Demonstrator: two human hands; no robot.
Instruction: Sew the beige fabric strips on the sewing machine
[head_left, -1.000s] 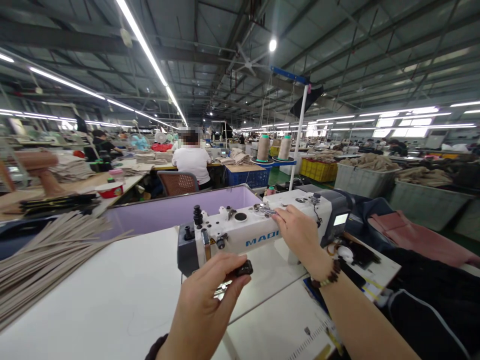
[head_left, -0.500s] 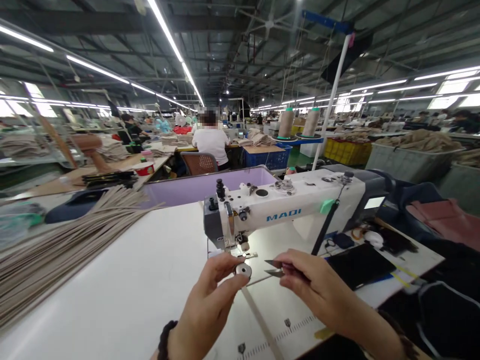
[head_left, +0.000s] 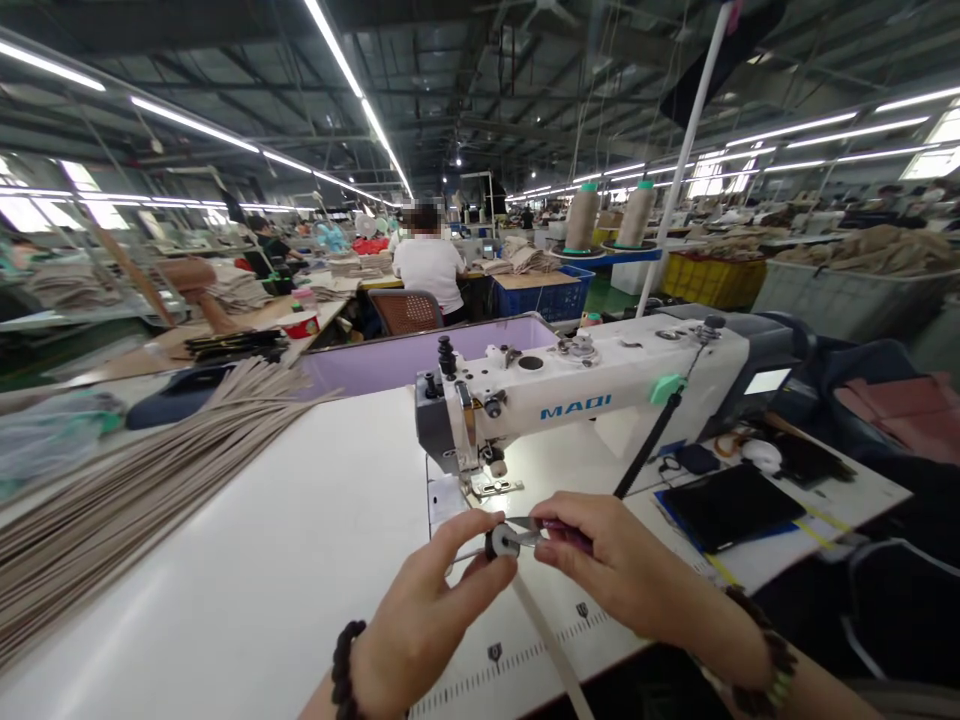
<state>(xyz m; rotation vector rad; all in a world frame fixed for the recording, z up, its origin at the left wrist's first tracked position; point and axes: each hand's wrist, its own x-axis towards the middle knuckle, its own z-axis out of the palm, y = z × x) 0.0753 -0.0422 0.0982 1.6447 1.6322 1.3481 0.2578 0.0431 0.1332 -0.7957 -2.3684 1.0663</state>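
Observation:
Between the thumb and fingertips of my left hand [head_left: 439, 600] is a small round metal bobbin [head_left: 504, 541], its flat face turned to the right. My right hand [head_left: 607, 560] grips small thread snips [head_left: 562, 533], whose blade tips reach the bobbin's face. Both hands are just in front of the needle area of a white sewing machine [head_left: 585, 385]. Below them a narrow beige strip [head_left: 551, 640] crosses the printed ruler scale [head_left: 517, 655] at the table's front edge.
A bundle of beige strips [head_left: 150, 490] covers the left side of the white table [head_left: 300, 520]. On the right lie a black tablet [head_left: 731, 505] and a white roll [head_left: 761, 456]. Thread cones [head_left: 583, 220] stand behind the machine. A seated person [head_left: 429, 265] is further back.
The snips have moved left onto the bobbin and their blades are closer together. My left hand has turned the bobbin toward them. The whole view has shifted slightly.

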